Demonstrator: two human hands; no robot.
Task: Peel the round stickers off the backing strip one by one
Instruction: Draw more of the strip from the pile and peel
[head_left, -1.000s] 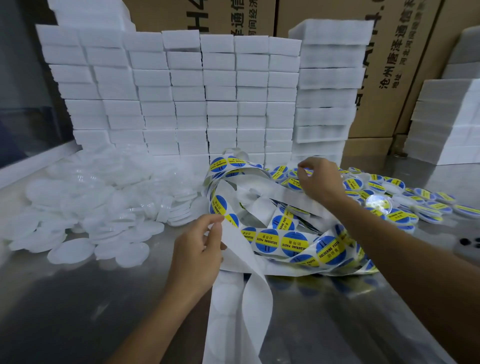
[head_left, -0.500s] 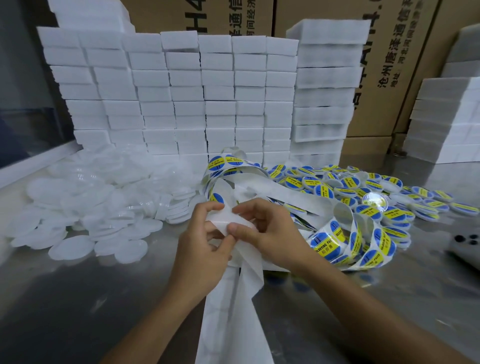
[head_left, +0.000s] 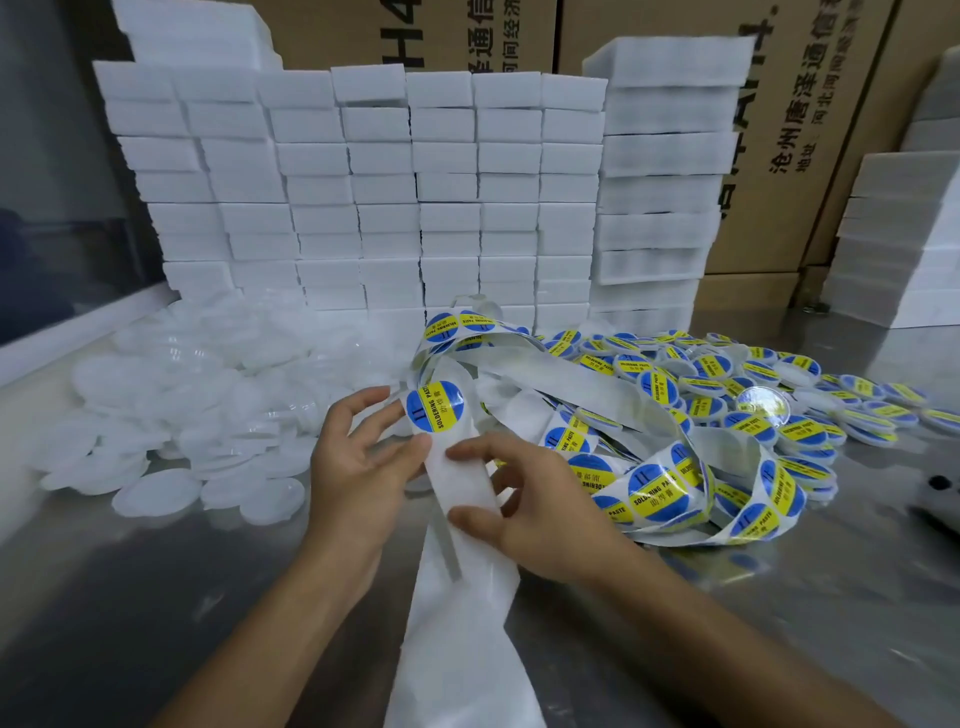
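The scene is viewed from one head-worn camera, angled forward and down, close over the table (head_left: 156, 597) and both hands.

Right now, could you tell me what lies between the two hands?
In the head view, only the white backing strip runs between the left hand and right hand.

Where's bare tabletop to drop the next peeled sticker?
Bare steel table shows front left, between the white lid pile and the left hand. Another patch lies front right, below the sticker strip loops. Crowded: labelled lids fill back right, foam block stacks line the back.
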